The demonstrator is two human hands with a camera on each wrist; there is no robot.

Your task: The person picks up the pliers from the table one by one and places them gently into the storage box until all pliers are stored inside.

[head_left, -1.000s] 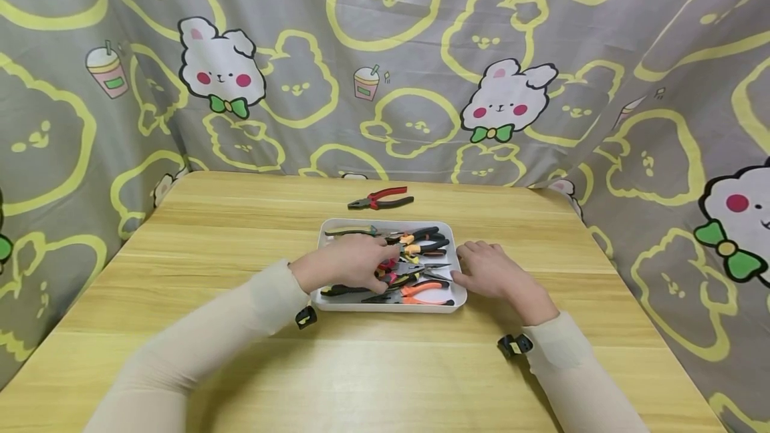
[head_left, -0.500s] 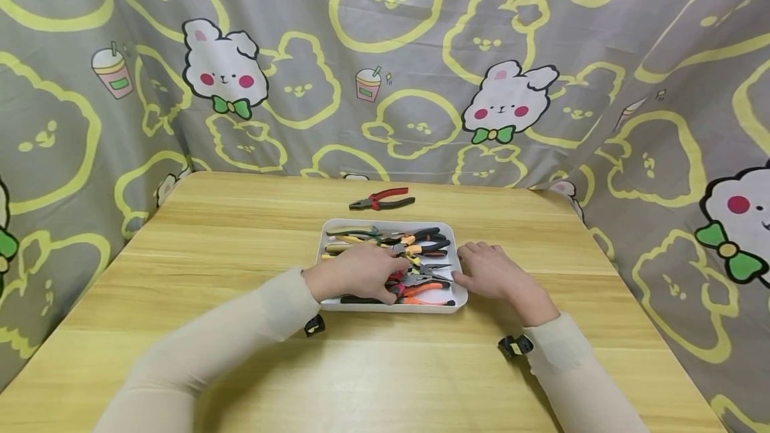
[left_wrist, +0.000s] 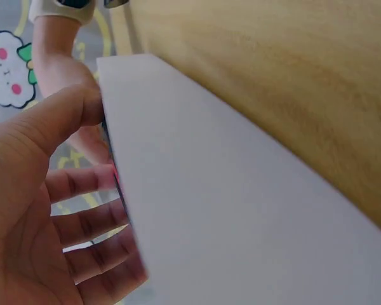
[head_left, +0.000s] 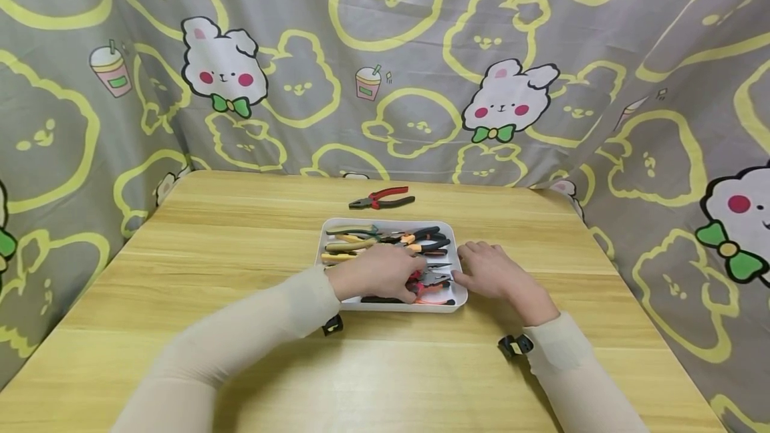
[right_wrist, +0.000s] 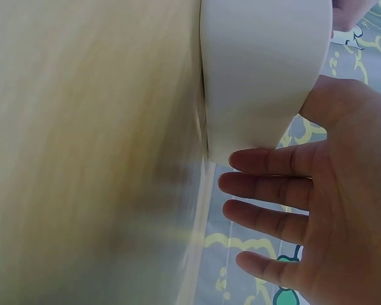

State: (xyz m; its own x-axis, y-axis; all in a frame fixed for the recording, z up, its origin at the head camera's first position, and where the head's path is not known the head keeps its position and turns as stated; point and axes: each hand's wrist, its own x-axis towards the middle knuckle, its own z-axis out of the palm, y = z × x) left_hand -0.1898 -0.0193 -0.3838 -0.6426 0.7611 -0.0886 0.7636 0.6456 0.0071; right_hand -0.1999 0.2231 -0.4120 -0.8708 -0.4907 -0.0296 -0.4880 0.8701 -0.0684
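A white tray (head_left: 394,308) holds several pliers lying crosswise. My left hand (head_left: 377,274) reaches down into its front half, with thumb and fingers around pliers with pink-red handles (head_left: 434,278); the jaws of these pliers show right of the hand. In the left wrist view the tray wall (left_wrist: 209,171) hides the left fingertips. Beside the tray's right end lies my right hand (head_left: 493,274). Its thumb touches the rim, and the right wrist view shows the fingers (right_wrist: 267,188) extended, the index finger against the tray's end.
Behind the tray, red-and-black pliers (head_left: 381,198) lie alone on the wooden table (head_left: 415,373). Yellow-handled pliers (head_left: 349,245) and orange-and-black pliers (head_left: 430,246) fill the tray's back half. A patterned curtain (head_left: 397,65) hangs around the table.
My left hand has moved right and slightly toward me inside the tray, and the pink-red pliers have shifted right with it. Yellow handles at the left are uncovered. My right hand stays put.
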